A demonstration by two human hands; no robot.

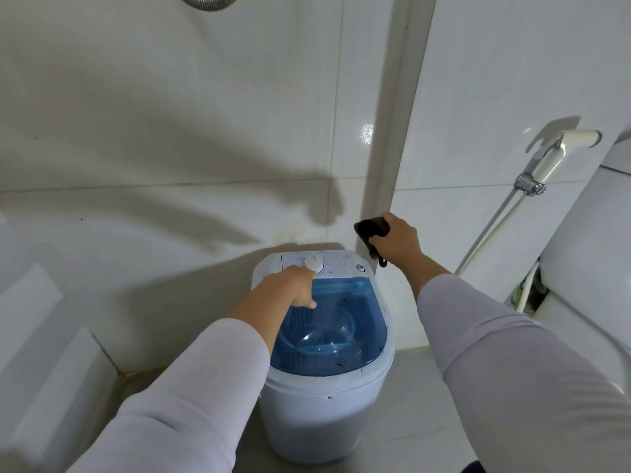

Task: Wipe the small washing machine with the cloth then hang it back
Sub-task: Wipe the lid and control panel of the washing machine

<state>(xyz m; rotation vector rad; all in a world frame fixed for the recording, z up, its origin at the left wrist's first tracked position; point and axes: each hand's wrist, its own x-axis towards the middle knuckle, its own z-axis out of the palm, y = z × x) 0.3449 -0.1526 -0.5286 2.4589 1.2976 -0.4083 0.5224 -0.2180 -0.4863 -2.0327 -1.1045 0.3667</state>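
The small washing machine is white with a see-through blue lid and stands on the floor against the tiled wall. A white dial sits on its back panel. My left hand rests on the lid's back left edge, just below the dial, fingers curled and thumb out. My right hand is raised above and right of the machine, shut on a dark cloth. The cloth hangs beside the wall corner, apart from the machine.
A white toilet stands at the right. A bidet sprayer with its hose hangs on the wall beside it. White tiled steps or ledges lie at the left. A metal shower hose loops at the top.
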